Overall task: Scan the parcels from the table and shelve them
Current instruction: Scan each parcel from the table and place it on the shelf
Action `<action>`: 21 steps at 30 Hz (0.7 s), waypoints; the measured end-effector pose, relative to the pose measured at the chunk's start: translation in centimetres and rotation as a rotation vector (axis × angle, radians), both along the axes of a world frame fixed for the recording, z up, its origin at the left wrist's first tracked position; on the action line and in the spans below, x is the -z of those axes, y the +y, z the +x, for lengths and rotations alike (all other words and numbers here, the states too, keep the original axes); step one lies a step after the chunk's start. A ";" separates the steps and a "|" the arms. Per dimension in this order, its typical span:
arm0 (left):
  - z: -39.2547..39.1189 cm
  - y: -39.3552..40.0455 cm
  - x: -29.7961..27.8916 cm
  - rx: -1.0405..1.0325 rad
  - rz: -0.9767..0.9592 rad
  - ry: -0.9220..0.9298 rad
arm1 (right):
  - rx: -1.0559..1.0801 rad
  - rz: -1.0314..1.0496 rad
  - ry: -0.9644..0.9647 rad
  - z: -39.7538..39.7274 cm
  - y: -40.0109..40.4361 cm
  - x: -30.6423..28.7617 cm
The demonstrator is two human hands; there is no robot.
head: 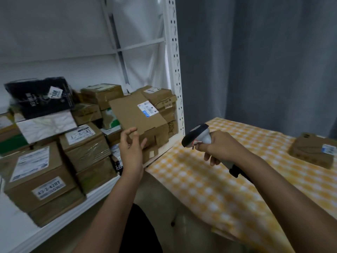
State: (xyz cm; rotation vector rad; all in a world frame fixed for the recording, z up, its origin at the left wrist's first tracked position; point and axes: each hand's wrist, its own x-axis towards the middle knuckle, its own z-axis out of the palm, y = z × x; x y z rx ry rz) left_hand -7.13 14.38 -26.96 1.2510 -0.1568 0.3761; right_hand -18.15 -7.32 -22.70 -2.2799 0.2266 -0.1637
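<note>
A flat brown cardboard parcel [138,115] with a white and blue label lies tilted on top of other boxes at the right end of the white shelf [87,199]. My left hand [131,148] is at its near corner, fingers spread and only lightly touching its edge. My right hand [218,147] grips a grey and black handheld scanner [197,136] over the table, its head pointing left toward the shelf. One more brown parcel [311,150] with a label lies on the table with the yellow checked cloth [209,179], at the far right.
The shelf is crowded with several stacked cardboard boxes [42,178], a black package [40,97] and a white one. A white perforated upright post [175,66] separates shelf and table. A grey curtain hangs behind the table.
</note>
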 end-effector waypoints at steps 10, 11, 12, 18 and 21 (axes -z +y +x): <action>3.8 0.9 0.5 0.049 0.127 0.214 | -0.003 0.012 0.033 0.2 0.1 0.6; 4.3 1.1 0.5 0.054 0.154 0.218 | -0.003 0.011 0.034 0.2 0.0 0.6; 4.9 1.3 0.4 0.058 0.177 0.220 | -0.002 0.013 0.036 0.2 -0.2 0.6; 6.0 2.2 0.5 0.029 0.306 0.216 | 0.003 0.024 0.052 0.9 -0.8 0.9; 5.3 2.5 1.0 0.019 0.385 0.180 | 0.001 0.031 0.053 1.1 -1.0 1.4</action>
